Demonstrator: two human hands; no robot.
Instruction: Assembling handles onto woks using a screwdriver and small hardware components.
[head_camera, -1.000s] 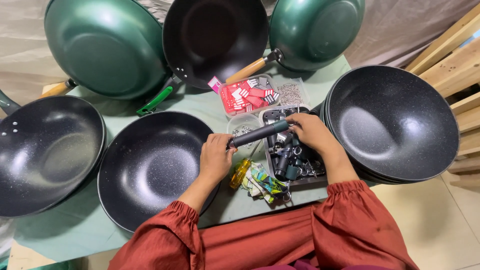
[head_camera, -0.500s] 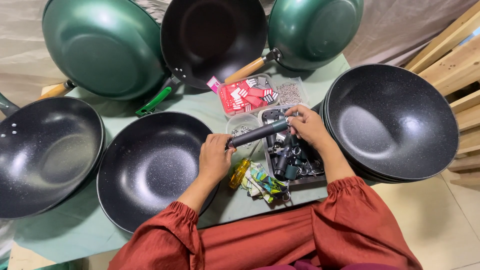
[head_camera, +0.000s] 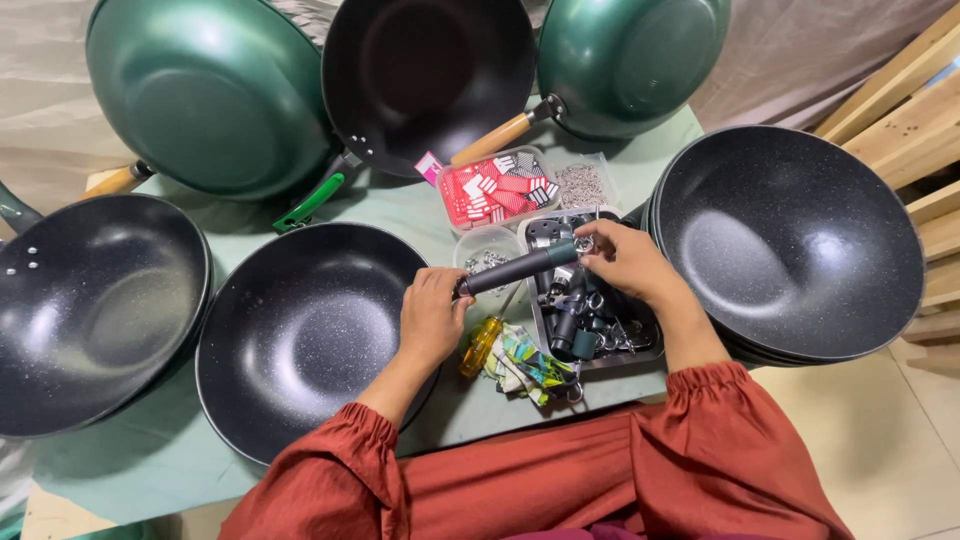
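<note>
Handle (head_camera: 520, 268), dark grey, held level just above metal tray (head_camera: 650, 352): left hand (head_camera: 432, 318) clamped on near end, right hand (head_camera: 625, 262) pinching far tip. Best kept steady, aligned.

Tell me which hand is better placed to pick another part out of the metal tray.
Right, probably. The right hand pinches the outer end of the dark pan handle directly above the metal tray of parts. The left hand grips the handle's other end, over by the black pan, farther from the tray.
</note>
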